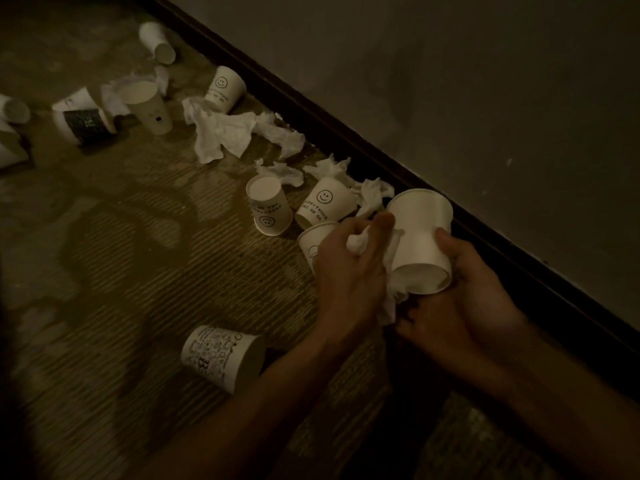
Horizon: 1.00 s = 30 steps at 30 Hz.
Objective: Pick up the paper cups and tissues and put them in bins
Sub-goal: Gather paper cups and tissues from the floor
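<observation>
In the head view, a plain white paper cup (420, 233) is gripped by the right hand (464, 292), with the thumb curled over its side, close to the dark skirting board (346, 133). A crumpled tissue (358, 243) is pinched in the curled fingers of the left hand (346, 271); it touches the cup, and more tissue hangs between the two hands. Just beyond the left hand, an upturned smiley cup (266, 209) and a tipped smiley cup (325, 202) are seen on the carpet (138, 271) among loose tissues (221, 129). A patterned cup (221, 355) lies on its side nearer the camera. Further cups are scattered at upper left.
</observation>
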Each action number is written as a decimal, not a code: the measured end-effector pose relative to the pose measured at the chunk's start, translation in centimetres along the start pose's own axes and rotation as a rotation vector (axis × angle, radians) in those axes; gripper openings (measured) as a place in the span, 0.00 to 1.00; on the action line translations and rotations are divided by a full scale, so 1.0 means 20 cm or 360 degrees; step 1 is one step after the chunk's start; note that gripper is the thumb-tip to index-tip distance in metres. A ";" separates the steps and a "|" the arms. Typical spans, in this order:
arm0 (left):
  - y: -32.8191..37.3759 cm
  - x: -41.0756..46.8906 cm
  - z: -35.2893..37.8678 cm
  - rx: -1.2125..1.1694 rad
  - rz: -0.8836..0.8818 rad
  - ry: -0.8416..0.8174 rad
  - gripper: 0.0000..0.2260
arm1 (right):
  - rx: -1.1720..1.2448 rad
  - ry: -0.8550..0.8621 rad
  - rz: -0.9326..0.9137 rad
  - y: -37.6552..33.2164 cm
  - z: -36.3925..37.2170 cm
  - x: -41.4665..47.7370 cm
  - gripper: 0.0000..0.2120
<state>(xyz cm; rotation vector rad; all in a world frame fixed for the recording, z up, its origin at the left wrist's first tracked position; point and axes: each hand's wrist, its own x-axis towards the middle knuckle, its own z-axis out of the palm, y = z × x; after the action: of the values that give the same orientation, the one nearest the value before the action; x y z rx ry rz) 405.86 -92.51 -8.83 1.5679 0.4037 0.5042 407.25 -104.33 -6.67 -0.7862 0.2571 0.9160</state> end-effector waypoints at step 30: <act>1.97 -1.18 1.01 -0.0351 0.0051 -0.1998 0.06 | -0.1238 0.0950 -0.1399 -0.65 0.04 -2.70 0.25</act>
<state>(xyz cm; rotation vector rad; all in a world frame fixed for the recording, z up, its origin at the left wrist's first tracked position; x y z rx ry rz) 395.20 -124.62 28.24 1.3841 -0.6173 -0.4421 384.92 -141.47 28.05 -1.7121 0.0358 -0.1181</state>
